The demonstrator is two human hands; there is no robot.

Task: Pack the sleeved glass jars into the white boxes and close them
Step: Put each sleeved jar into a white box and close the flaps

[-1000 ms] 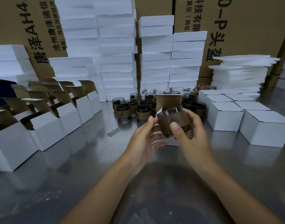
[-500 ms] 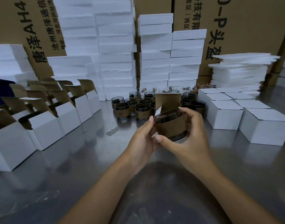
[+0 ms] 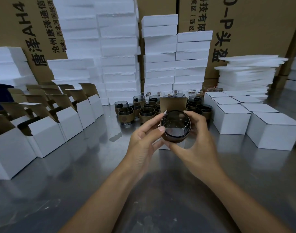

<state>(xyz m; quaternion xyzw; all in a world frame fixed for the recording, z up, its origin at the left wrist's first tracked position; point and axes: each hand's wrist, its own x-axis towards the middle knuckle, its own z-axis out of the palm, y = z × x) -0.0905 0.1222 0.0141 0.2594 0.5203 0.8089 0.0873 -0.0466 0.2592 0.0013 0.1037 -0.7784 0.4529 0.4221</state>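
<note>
Since a moment ago the sleeved glass jar (image 3: 175, 126) has been tipped so its open mouth now faces the camera, where before its brown side showed. Head view: the left hand (image 3: 144, 145) and right hand (image 3: 196, 145) both grip the jar, fingers curled round its rim and sleeve, above the metal surface (image 3: 93, 174). Just behind the hands an open white box (image 3: 173, 105) stands with its flap up. Beyond it cluster more sleeved jars (image 3: 135, 111). Left of the hands are open boxes (image 3: 48, 132); right, closed boxes (image 3: 254, 121).
</note>
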